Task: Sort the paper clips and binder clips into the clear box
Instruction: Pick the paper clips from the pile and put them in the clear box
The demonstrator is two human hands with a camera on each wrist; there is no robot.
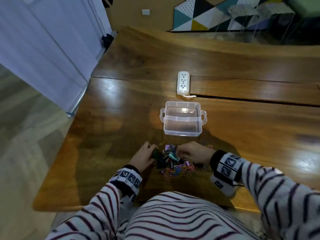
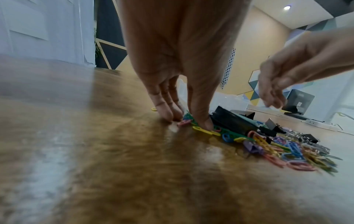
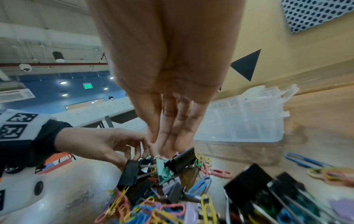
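A heap of coloured paper clips and black, teal and purple binder clips (image 1: 174, 168) lies near the table's front edge. Behind it stands the clear box (image 1: 182, 133), lidless, with a divider and nothing inside. My left hand (image 1: 150, 153) is at the heap's left edge. In the left wrist view, this left hand (image 2: 186, 121) pinches green paper clips (image 2: 188, 117) against the table between thumb and fingertips. My right hand (image 1: 178, 151) reaches down into the heap's far side. Its fingertips (image 3: 166, 149) pinch the wire handle of a teal binder clip (image 3: 162, 171).
A white power strip (image 1: 183, 82) lies beyond the box beside a slot in the wooden table (image 1: 121, 118). A lone yellow clip (image 1: 161, 143) sits left of the heap's far end. A few loose clips (image 1: 207, 146) lie right of my right hand. The table's left edge is close.
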